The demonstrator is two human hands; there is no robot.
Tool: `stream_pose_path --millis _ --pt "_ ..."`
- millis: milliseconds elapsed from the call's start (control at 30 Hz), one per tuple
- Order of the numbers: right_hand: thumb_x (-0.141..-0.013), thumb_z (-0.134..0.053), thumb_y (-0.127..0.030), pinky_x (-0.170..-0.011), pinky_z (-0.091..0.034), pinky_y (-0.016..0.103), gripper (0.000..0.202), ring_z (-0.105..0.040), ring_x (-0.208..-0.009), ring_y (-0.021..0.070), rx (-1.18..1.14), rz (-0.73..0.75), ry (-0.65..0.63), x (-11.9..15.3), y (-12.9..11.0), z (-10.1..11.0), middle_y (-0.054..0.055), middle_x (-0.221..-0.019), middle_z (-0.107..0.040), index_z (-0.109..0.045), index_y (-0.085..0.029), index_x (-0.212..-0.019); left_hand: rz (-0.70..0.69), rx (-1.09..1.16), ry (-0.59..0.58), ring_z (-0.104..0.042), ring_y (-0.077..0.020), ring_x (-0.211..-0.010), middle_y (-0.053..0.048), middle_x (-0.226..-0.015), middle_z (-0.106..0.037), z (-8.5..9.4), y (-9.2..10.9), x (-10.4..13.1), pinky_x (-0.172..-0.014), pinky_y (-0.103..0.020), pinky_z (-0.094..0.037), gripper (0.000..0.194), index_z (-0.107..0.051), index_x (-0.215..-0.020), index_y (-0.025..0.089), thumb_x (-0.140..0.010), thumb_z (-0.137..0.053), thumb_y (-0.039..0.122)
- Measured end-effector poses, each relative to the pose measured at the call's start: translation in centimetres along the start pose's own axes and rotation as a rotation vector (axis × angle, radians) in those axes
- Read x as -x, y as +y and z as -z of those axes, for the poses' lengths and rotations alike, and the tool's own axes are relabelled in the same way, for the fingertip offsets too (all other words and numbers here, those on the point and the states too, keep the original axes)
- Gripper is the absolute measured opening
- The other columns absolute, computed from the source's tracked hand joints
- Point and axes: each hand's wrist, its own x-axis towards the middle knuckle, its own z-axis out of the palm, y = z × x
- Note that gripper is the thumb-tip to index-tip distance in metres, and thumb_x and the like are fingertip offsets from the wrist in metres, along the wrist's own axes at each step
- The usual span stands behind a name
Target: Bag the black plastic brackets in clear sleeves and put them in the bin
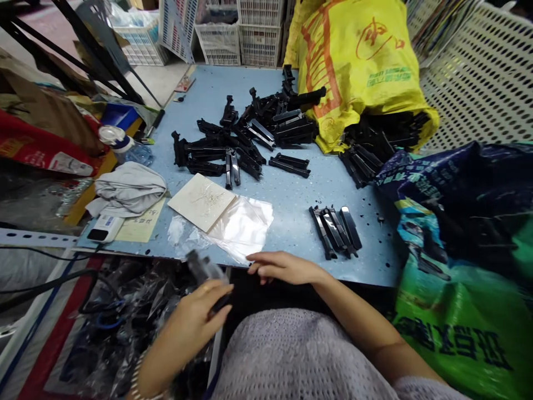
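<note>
My left hand (197,316) is closed round a black plastic part (205,268), blurred by motion, over the table's front edge at lower left. To its right, my right hand (287,268) hovers by the same edge with its fingers loosely stretched and nothing visible in them. Clear plastic bags (245,225) lie just behind the hands, partly beside a square beige board (202,201). A small row of black parts (335,232) rests on the table to the right. Farther back spreads a large pile of black parts (250,133).
A yellow bag (366,61) spilling black parts stands at the back right of the blue table (291,194). Green and dark bags (458,289) fill the right side. At left are a grey cloth (129,189), a white device (105,229) and a bottle (125,145). Bagged items lie below left.
</note>
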Motion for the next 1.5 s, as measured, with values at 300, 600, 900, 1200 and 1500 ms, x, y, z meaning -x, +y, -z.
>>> stream_pose_path --millis 300,600,900,1200,1500 --pt "-0.091 -0.056 -0.024 -0.069 -0.05 0.041 0.019 -0.061 -0.098 0.0369 1.395 -0.766 0.636 9.1 2.5 8.1 0.023 -0.101 -0.063 -0.062 -0.01 -0.1 0.763 0.025 -0.095 -0.063 -0.0217 -0.054 -0.003 -0.049 -0.06 -2.0 -14.0 -4.4 -0.054 -0.026 -0.041 0.016 -0.066 -0.064 0.015 -0.073 -0.063 0.029" --pt "-0.092 -0.052 -0.025 -0.076 -0.049 0.037 0.029 -0.067 -0.092 0.0291 1.018 -0.589 0.642 5.6 4.3 6.7 0.017 -0.104 -0.069 -0.056 -0.013 -0.119 0.035 0.056 0.345 -0.062 -0.021 -0.073 -0.008 -0.083 -0.068 -5.6 -1.7 -12.6 -0.073 -0.032 -0.045 0.031 -0.071 -0.076 0.02 -0.091 -0.054 0.041" --pt "-0.079 -0.069 -0.036 -0.072 -0.05 0.03 0.032 -0.064 -0.078 0.017 -0.476 -0.066 0.591 -0.6 3.7 6.4 0.004 -0.09 -0.071 -0.069 -0.019 -0.106 0.07 0.502 0.387 -0.054 -0.0155 -0.069 0.0 -0.069 -0.057 -6.6 -2.0 -19.8 -0.069 -0.029 -0.045 0.016 -0.061 -0.067 0.018 -0.075 -0.072 0.027" --pt "-0.061 -0.085 -0.029 -0.058 -0.049 0.023 0.027 -0.06 -0.055 0.0112 -0.827 -0.087 0.428 -6.2 4.0 5.0 0.002 -0.067 -0.07 -0.071 -0.013 -0.078 0.041 0.827 0.488 -0.06 -0.0121 -0.07 0.002 -0.073 -0.063 -4.4 -2.4 -18.0 -0.069 -0.025 -0.046 0.034 -0.041 -0.071 0.021 -0.069 -0.074 0.026" --pt "-0.064 -0.08 -0.032 -0.057 -0.047 0.024 0.027 -0.059 -0.056 0.0117 -0.692 -0.122 0.621 -4.4 4.4 5.7 0.001 -0.068 -0.068 -0.074 -0.015 -0.084 -0.133 0.111 0.479 -0.064 -0.0228 -0.103 -0.008 -0.101 -0.07 -3.7 -2.9 -16.3 -0.097 -0.041 -0.048 0.031 -0.066 -0.089 0.019 -0.077 -0.044 0.001"
